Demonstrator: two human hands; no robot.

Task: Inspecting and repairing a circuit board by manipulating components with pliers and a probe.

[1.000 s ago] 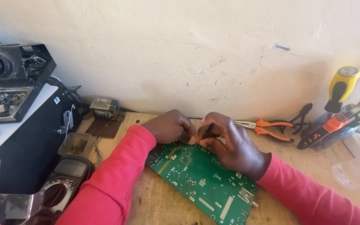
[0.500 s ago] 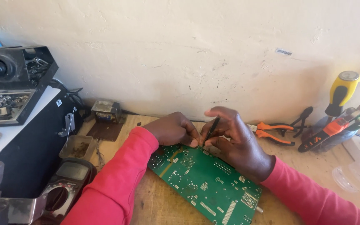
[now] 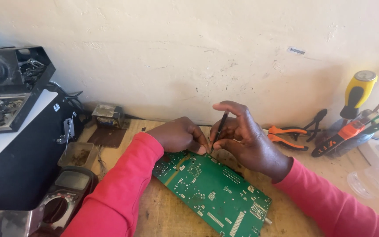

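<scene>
Glossy green circuit board (image 3: 211, 188) lies on rough wooden bench (image 3: 172, 215).

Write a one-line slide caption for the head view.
Right hand holds a thin dark tool at the far edge of a green circuit board, left hand steadying beside it.

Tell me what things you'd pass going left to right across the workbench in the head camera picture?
Black dial multimeter → left hand → thin dark tool pinched in right hand → orange-handled pliers → yellow-handled screwdriver.
</scene>
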